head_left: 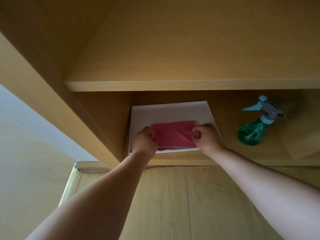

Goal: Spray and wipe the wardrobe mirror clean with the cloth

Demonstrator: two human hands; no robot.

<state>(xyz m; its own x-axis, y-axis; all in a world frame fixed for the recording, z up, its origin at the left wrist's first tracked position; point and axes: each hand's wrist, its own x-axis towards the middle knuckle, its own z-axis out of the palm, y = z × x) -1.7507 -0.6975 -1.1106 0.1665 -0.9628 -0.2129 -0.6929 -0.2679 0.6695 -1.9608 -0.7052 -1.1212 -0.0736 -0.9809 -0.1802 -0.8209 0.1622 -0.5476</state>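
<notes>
Cloth: pink-red, soft and fuzzy, folded into a flat rectangle with layered edges showing at the near side; lies inside the tray, toward its near edge.
Tray: white, shallow, rectangular, smooth with low straight walls; holds only the cloth; sits on the lower shelf against the left side panel.
Left hand: fingers curled, pinching the cloth's left edge; forearm bare.
Right hand: fingers and thumb curled round the cloth's right edge, bunching it slightly; forearm bare.
Spray bottle: translucent green rounded body, pale blue and grey trigger head, nozzle pointing left; on the same shelf, right of the tray and well apart from it; touched by neither hand.
Shelf board: tan wood-look laminate, matte, with a straight pale front edge, above the tray's compartment.
Door panel: lighter wood grain, flat, below the shelf.
Cord: twisted red and green, running along the panel's top edge.
</notes>
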